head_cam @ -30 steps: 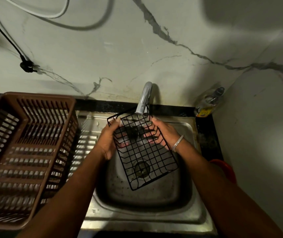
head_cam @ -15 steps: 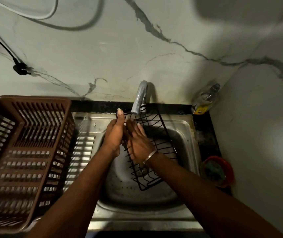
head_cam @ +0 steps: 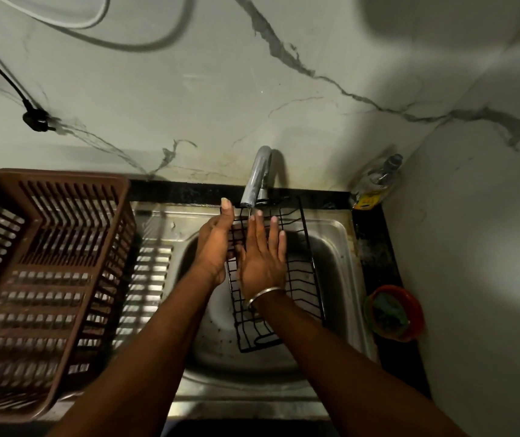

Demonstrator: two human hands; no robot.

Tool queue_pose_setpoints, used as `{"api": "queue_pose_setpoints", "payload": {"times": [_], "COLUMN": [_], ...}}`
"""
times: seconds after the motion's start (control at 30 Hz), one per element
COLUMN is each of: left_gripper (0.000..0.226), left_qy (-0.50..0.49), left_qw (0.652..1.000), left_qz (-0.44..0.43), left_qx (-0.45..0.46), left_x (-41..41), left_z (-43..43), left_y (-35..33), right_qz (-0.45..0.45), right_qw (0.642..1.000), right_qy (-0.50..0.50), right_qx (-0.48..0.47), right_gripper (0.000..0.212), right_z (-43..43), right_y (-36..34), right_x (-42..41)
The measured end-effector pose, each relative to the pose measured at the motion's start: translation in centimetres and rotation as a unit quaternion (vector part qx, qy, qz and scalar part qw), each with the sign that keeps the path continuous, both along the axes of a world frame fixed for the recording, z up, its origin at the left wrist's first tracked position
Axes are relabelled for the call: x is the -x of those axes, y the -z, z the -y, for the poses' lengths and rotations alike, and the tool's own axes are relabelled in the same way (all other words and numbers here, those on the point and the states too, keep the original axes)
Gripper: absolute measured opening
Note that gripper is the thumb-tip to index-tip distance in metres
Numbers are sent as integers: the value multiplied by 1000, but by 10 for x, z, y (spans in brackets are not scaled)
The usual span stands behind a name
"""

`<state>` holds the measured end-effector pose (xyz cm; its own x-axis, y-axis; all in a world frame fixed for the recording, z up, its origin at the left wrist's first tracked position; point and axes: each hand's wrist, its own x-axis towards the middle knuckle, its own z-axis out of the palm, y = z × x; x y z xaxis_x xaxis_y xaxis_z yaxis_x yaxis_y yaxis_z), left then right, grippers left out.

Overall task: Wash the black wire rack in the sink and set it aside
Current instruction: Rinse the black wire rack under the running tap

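Two pale marbled walls (head_cam: 252,105) meet in a corner above a steel sink (head_cam: 340,234), with a brown slatted basket (head_cam: 47,279) on the drainboard to your left, a faucet (head_cam: 257,178) at the back, and a bottle (head_cam: 375,181) and red bowl (head_cam: 411,310) on the black counter (head_cam: 375,247) to your right. The black wire rack (head_cam: 302,272) is tilted over the basin, its far end just under the spout; your left hand (head_cam: 216,247) grips its left edge, thumb pointing up, while your right hand (head_cam: 261,260) lies flat on the grid, fingers straight and spread. The rack is a thin dark grid with raised sides and a looped wire at its near end.
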<state>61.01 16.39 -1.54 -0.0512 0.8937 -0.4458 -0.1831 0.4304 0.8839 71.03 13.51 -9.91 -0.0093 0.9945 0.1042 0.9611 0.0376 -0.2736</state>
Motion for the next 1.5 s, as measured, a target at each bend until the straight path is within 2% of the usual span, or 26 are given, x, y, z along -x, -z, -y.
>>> {"api": "queue_pose_setpoints", "payload": {"times": [0.17, 0.2, 0.3, 0.33, 0.43, 0.47, 0.57, 0.6, 0.67, 0.7, 0.73, 0.83, 0.9, 0.97, 1.07, 1.17, 1.3, 1.4, 1.43, 1.5], "left_gripper": [84, 89, 103, 106, 98, 93, 91, 92, 94, 95, 95, 84, 90, 98, 96, 94, 87, 82, 86, 103], "left_qy": [-17, -16, -26, -26, -20, -21, -47, -51, -46, -40, -39, -42, -28, -19, -23, -15, -42, -62, -67, -74], "left_qw": [1000, 1000, 1000, 1000, 1000, 1000, 999, 999, 999, 999, 999, 998, 999, 999, 999, 999, 997, 995, 995, 995], "left_qz": [-3, -1, 1, 6, 9, 5, -4, 1, 14, 18, 20, 30, 38, 35, 33, 42, 61, 72, 71, 60], "left_qx": [-9, -5, 8, 7, -4, -1, 12, 11, 9, 11, 15, 22, 12, 0, 7, 3, 15, -2, -1, 3], "left_x": [-4, -3, 3, 4, 1, 0, 4, 5, 5, 2, 1, 2, 4, 2, 3, 7, 8, 11, 11, 11], "left_z": [7, 8, 10, 9, 7, 6, 6, 7, 8, 10, 11, 13, 11, 9, 8, 6, 4, 2, 2, 1], "left_y": [-1, 2, 8, 8, 5, 3, 7, 9, 13, 15, 16, 18, 19, 17, 18, 19, 19, 21, 22, 25], "right_qz": [-78, -69, -14, 5, -3, -20, -31, -34, -45, -45, -46, -24, 2, -9, -19, 14, 3, -45, -40, 6], "right_qw": [991, 994, 993, 990, 1000, 999, 985, 989, 999, 998, 998, 988, 993, 995, 980, 992, 978, 996, 995, 979], "right_qy": [109, 83, -115, -137, -28, -35, -169, -143, -4, 33, 16, -149, -116, -92, -195, -122, -210, -44, -58, -200], "right_qx": [11, 15, -9, -13, 6, 7, -22, -11, 28, 42, 40, 20, 20, 20, 20, 23, 21, 68, 71, 46], "right_gripper": [73, 73, 71, 70, 68, 68, 69, 71, 73, 73, 73, 70, 71, 77, 80, 71, 71, 74, 75, 75], "right_z": [1, 2, 1, -3, -5, -2, 3, 1, -4, -4, -2, -2, -5, -1, -3, -8, 5, 2, 4, 12], "right_y": [-1, -1, 2, 3, 0, 0, 5, 5, 2, 1, -1, -2, -4, -7, -10, -12, -9, -11, -11, -6], "right_x": [-4, 0, -6, -13, -14, -7, -11, -17, -21, -16, -10, -14, -23, -17, -10, -18, -16, -26, -24, -19]}}
